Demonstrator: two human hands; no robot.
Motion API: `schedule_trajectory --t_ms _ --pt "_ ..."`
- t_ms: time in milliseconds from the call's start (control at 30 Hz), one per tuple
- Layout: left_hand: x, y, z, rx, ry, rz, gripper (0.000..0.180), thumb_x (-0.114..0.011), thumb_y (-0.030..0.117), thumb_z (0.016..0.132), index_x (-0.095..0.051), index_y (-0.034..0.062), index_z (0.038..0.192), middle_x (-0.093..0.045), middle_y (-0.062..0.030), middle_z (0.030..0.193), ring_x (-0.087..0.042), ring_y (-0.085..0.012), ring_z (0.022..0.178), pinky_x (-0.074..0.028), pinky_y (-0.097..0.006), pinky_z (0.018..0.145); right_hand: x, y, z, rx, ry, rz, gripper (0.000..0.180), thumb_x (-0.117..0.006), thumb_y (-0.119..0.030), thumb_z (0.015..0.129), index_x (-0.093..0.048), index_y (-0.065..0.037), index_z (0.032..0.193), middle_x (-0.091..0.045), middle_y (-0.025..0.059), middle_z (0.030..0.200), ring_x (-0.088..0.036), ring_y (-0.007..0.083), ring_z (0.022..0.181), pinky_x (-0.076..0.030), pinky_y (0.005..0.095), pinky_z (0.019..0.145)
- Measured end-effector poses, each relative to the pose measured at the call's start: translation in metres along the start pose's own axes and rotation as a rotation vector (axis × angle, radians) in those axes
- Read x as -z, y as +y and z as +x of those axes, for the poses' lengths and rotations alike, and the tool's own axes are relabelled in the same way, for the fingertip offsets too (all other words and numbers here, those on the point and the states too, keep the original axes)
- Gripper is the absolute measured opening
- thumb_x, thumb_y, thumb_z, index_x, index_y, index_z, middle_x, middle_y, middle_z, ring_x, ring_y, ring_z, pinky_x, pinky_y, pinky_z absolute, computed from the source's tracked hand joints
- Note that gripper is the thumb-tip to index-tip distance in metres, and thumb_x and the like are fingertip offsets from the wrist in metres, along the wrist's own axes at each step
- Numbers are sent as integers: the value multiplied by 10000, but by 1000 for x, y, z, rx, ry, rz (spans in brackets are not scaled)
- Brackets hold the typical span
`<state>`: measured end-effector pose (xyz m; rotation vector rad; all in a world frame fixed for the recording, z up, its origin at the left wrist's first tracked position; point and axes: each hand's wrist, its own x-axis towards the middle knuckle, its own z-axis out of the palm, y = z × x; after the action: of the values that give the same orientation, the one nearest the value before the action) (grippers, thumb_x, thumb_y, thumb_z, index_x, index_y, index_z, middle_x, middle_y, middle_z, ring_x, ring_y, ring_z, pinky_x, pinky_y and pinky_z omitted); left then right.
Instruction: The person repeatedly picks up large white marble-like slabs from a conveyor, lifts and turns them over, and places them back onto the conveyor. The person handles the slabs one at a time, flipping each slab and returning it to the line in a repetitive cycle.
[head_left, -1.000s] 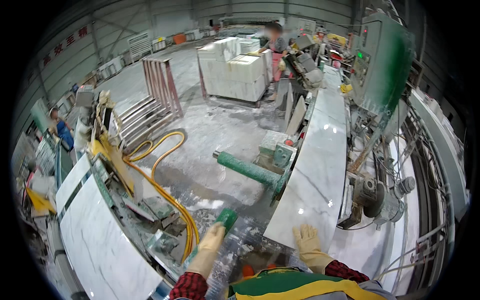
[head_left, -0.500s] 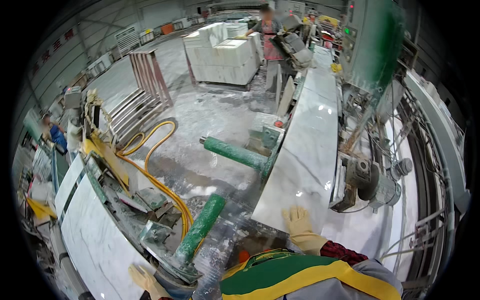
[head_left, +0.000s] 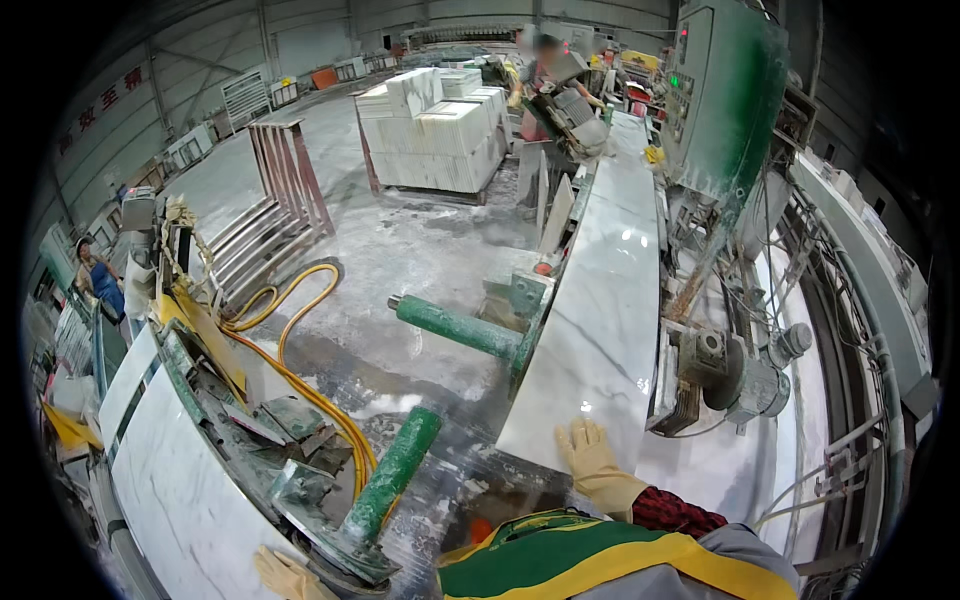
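Where the long white marble slab (head_left: 610, 330) runs up the centre-right of the frame on its machine bed, we have our right hand (head_left: 597, 462), in a tan work glove, laid flat and fully open on the slab's near end at lower centre, fingers spread and gripping nothing. Our left hand (head_left: 285, 575), also gloved, sits at the bottom edge left of centre, touching the base plate of a green roller (head_left: 395, 470) that slants up toward the slab; so little of this hand shows that we cannot tell how far it is closed or whether it grips the plate. A second green roller (head_left: 460, 328) projects leftward from the slab's left edge at mid frame, and wet grey floor lies between the two rollers. A grey motor unit (head_left: 735, 370) stands just beside the slab's right edge, and a green control cabinet (head_left: 725, 90) rises in the upper right. Yellow hoses (head_left: 300, 345) coil across the floor at left of centre, beside another white slab (head_left: 170, 490) at lower left on a cluttered green frame. At upper centre, a wooden pallet holds a stack of white stone blocks (head_left: 435, 130), and an empty rust-coloured rack (head_left: 280, 185) stands to its left. One person (head_left: 545, 70) stands at the slab's far end, and another person (head_left: 95, 275) stands at the far left edge.
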<state>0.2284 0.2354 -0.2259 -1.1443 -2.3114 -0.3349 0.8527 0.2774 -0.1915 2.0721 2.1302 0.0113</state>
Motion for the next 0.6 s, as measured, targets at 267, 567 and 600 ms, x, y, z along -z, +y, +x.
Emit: schedule_trajectory --t_ms 267,567,600 --pt "19 11 1 49 -64 -84 361 -532 188 1057 -609 22 1368 -573 -261 1413 -530 -415 1312 -433 -481 1099 -18 6 6 -35 -21 -25 667 -482 -194 986 -287 -138 1621 -341 267 1608 -337 459 1482 -237 615 1198" --pt "-1 -9 -10 -37 50 -101 378 -540 191 1056 -600 20 1388 -579 -263 1407 -540 -414 1298 -424 -496 1096 -2 8 7 -14 -30 -24 653 -474 -192 990 -293 -134 1614 -318 265 1626 -323 458 1492 -213 608 1209" --pt "-1 -8 -11 -50 67 -112 380 -542 190 1054 -601 19 1388 -588 -263 1398 -547 -417 1292 -425 -499 1094 -4 9 7 -14 -23 -24 649 -472 -192 991 -296 -133 1612 -319 265 1626 -323 457 1493 -211 605 1210"
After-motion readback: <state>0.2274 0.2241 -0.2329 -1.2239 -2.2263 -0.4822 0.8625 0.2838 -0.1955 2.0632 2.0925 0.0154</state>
